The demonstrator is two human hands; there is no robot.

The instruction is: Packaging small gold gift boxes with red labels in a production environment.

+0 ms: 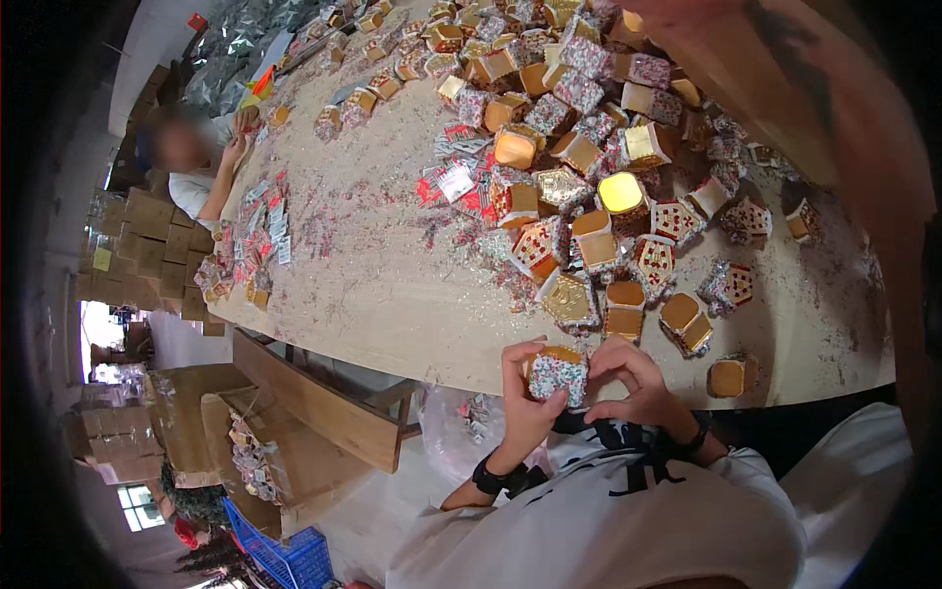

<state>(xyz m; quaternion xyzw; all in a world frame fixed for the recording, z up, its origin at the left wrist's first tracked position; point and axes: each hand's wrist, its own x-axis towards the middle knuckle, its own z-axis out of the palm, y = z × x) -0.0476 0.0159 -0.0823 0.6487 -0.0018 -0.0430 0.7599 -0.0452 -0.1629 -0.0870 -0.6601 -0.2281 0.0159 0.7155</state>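
Note:
A small house ornament (558, 378), with speckled white, green and red beads on its roof and a tan edge, is held up at the table's near edge. My left hand (528, 395) grips it from the left, the thumb pressed on the beaded face. At its right side, my right hand (636, 385) has thumb and fingers curled in against the edge. Just beyond my hands lie similar houses: a tan-sided house (624, 309), another tan-sided house (686, 324) and a gold-fronted house (569, 297). To the right rests a small tan house (733, 376).
A large heap of house ornaments (579, 88) covers the far right of the table (363, 285), near red-and-white packets (456, 177). Another person (201, 167) works at the far left. A blurred arm-like shape (834, 108) crosses the upper right. A wooden bench (314, 398) and cartons (147, 236) stand left.

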